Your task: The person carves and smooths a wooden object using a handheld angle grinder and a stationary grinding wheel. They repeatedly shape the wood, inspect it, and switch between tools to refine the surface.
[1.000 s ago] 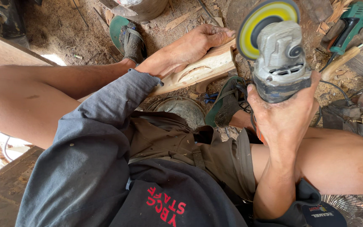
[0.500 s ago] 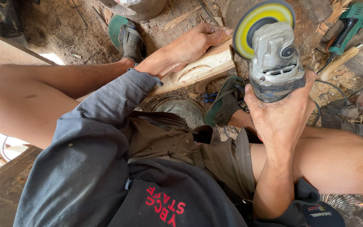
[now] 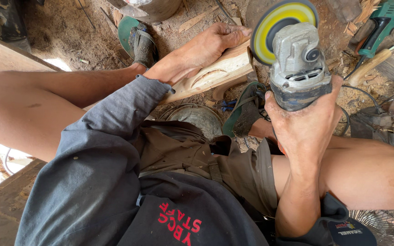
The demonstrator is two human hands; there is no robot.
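At the far left a wooden plank (image 3: 1,57) runs along the frame edge, with sawdust-covered ground (image 3: 69,32) beyond it. Next, a green sandal (image 3: 137,38) sits on the ground, just beyond the person's bare left leg. The left hand (image 3: 197,50) lies palm-down on a pale carved wood piece (image 3: 220,70), fingers together and curled over its far end, pressing it in place; the grey sleeve (image 3: 115,118) reaches to the wrist. The wood piece runs slantwise from beneath that forearm up toward the centre, its shaped face showing a curved groove. Below it a round metal object (image 3: 197,118) rests between the legs; its nature cannot be determined. A second green sandal (image 3: 245,109) is on the right foot, just beside it. To the right of centre the right hand (image 3: 304,127) is clamped around the body of a grey angle grinder (image 3: 297,68), held raised, its yellow disc (image 3: 279,23) close to the wood piece's upper end; contact cannot be confirmed. At the upper right a green power tool (image 3: 388,18) lies on the ground, well apart. A fan grille (image 3: 379,225) shows at the lower right corner.
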